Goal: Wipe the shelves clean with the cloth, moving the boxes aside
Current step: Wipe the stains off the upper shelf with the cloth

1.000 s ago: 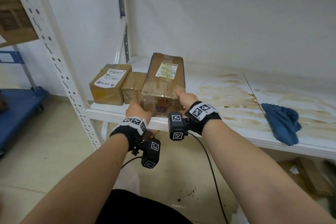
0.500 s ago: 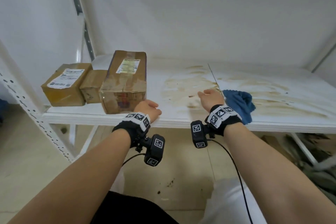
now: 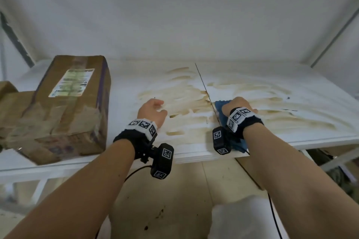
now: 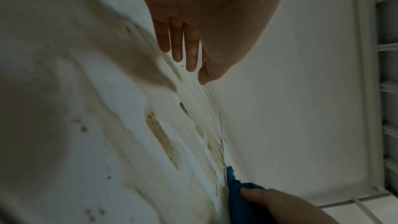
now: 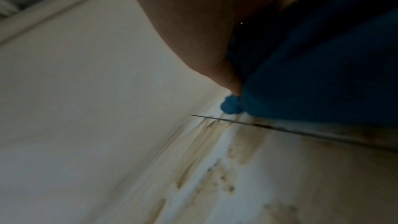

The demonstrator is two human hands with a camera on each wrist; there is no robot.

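My right hand lies on top of the blue cloth on the white shelf and grips it. In the right wrist view the cloth is bunched under the palm. Brown smeared stains cover the middle and right of the shelf. My left hand is over the stains left of the cloth, fingers straight and holding nothing. A large taped cardboard box stands at the left end of the shelf, apart from both hands.
Smaller cardboard boxes sit left of the large one, cut off by the frame edge. A dark seam runs front to back just left of the cloth. The white wall closes the back; a lower shelf and tiled floor lie below.
Both hands let go of the large box. The right hand moved right and took hold of the blue cloth; the left hand moved right onto the stained area. My view panned right.
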